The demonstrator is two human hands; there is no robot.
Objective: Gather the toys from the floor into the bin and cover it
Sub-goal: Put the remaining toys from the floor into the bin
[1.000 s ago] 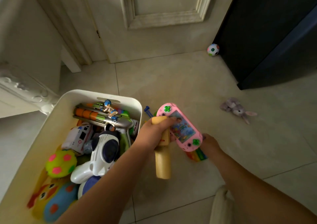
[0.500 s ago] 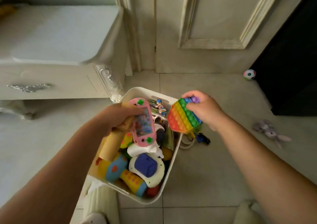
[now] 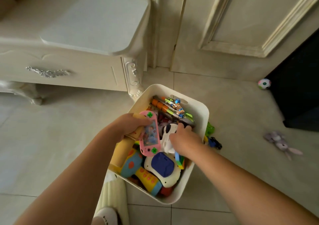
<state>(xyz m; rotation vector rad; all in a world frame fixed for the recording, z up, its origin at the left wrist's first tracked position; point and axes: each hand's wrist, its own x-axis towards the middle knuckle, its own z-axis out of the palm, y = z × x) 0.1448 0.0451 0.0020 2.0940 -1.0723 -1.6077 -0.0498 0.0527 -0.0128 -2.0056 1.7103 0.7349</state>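
Observation:
The white bin (image 3: 203, 114) stands on the tiled floor, full of several toys. Over its left side my left hand (image 3: 128, 127) grips a pink handheld game (image 3: 149, 135) together with a tan wooden cylinder (image 3: 123, 148). My right hand (image 3: 183, 139) is palm-down inside the bin, with a rainbow pop toy (image 3: 179, 161) showing under it; its fingers are hidden. On the floor lie a blue toy car (image 3: 214, 142) and a green toy (image 3: 209, 129) by the bin's right wall, a grey plush bunny (image 3: 280, 143) further right, and a small ball (image 3: 264, 83) at the back.
A cream cabinet (image 3: 69, 66) stands left of the bin, its carved leg touching the bin's far corner. A panelled door (image 3: 233, 26) is behind. A dark piece of furniture (image 3: 303, 90) fills the right side. My leg (image 3: 112, 199) is beside the bin's near-left corner.
My right hand has gone down into the bin with the rainbow pop toy. My left hand has stayed over the bin with the pink game and cylinder. The view shifted slightly.

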